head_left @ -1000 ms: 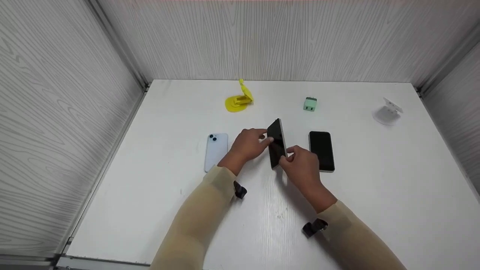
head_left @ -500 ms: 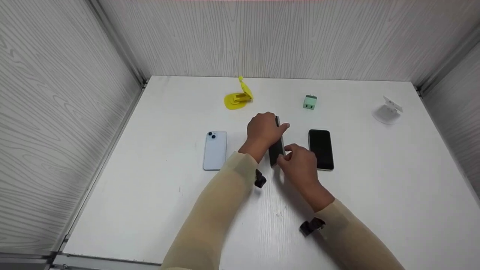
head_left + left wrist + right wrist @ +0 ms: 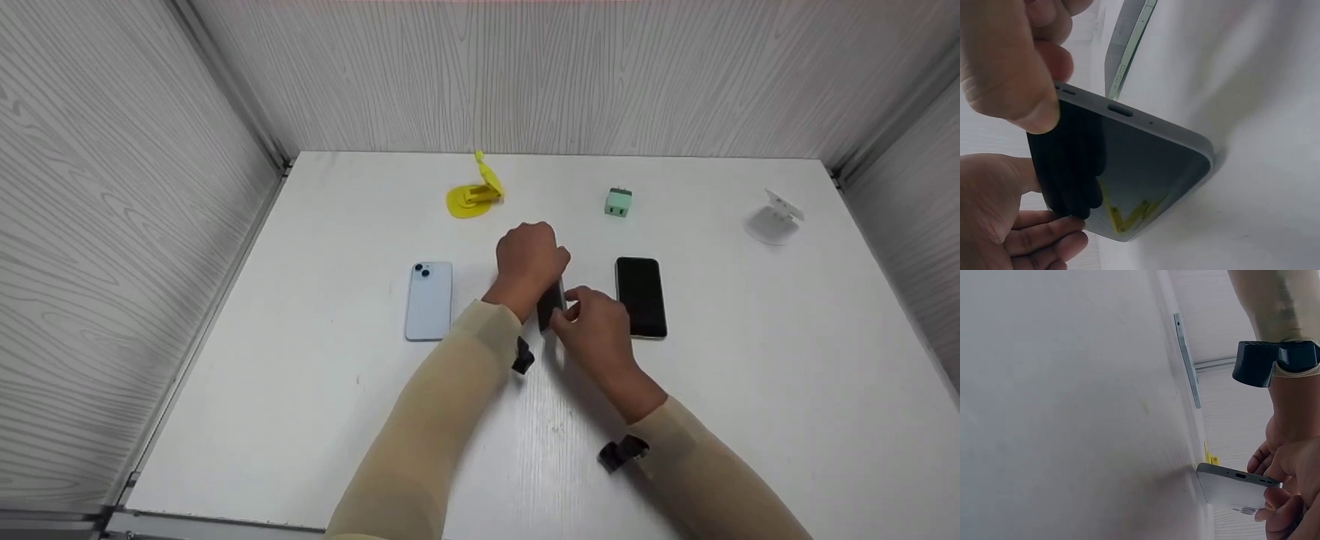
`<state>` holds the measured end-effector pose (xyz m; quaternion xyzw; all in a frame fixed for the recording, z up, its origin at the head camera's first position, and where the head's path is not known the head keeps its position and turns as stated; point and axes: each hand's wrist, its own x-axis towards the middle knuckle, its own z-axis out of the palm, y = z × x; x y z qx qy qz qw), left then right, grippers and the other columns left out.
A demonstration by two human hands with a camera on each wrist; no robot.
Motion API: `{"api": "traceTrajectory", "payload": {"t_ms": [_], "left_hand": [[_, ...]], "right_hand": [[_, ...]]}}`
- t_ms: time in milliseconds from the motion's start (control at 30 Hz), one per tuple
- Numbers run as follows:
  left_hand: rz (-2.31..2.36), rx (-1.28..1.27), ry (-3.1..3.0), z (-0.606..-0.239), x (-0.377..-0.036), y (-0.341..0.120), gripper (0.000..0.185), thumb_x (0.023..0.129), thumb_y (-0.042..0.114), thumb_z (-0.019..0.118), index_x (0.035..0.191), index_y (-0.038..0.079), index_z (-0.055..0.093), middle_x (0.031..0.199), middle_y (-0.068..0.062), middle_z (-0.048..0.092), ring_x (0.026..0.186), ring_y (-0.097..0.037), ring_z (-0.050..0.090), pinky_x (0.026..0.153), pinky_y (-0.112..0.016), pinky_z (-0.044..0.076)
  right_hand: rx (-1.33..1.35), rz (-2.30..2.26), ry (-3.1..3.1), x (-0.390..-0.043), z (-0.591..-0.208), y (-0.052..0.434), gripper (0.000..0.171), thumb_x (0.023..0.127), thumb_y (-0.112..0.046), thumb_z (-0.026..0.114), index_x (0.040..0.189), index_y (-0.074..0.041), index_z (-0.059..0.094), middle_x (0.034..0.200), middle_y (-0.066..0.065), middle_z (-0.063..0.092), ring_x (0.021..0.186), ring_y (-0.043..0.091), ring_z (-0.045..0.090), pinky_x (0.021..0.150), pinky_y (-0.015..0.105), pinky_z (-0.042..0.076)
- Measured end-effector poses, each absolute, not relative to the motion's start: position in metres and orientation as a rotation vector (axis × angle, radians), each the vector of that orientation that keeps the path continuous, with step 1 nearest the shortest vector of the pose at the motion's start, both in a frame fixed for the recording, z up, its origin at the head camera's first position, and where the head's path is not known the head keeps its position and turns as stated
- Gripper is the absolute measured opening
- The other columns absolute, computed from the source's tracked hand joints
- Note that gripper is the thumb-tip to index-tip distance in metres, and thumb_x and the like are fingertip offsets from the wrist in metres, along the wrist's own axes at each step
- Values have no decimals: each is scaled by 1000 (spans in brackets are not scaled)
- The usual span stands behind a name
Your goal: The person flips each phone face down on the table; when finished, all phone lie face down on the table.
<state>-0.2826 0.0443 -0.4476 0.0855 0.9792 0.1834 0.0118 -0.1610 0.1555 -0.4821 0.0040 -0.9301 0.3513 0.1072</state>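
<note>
A dark-screened phone [image 3: 551, 304] stands on its long edge on the white table [image 3: 315, 390], mostly hidden between my hands. From above, my left hand [image 3: 556, 264] grips its far part, fingers curled over the upper edge. My right hand [image 3: 567, 312] pinches its near end. In the left wrist view my thumb [image 3: 1013, 84] presses the phone's edge over the dark screen [image 3: 1145, 169], which reflects something yellow. The right wrist view shows the phone's silver end with its port [image 3: 1235, 486] resting on the table.
A light blue phone [image 3: 429, 300] lies face down to the left, and a phone with a black screen [image 3: 641, 296] lies to the right. Farther back are a yellow stand [image 3: 472, 196], a green charger [image 3: 618, 202] and a white stand [image 3: 772, 221]. Grey walls enclose the table.
My left hand moved from the phone's left side to over its upper edge and now covers it. The phone went from leaning to standing nearly on edge. The right hand barely shifted.
</note>
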Motion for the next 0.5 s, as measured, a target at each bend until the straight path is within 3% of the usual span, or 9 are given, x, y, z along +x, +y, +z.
{"api": "traceTrajectory", "payload": {"t_ms": [300,500], "left_hand": [[604,242,3140,-450,-279,39,27,98,23,65,72,18,71,70,2,68,68,-17,65,65,-37,56],[710,125,3136,-453,-275,36,28,99,27,66,73,19,69,74,1,72,75,-20,72,69,-39,60]], "right_hand": [[93,1050,-2749,-161,-484,156,30,97,-25,75,117,-3,79,95,9,78,84,27,69,76,43,54],[81,1085,-2810,-160,-484,153,42,99,-35,76,125,-3,77,102,9,78,86,25,68,78,42,55]]}}
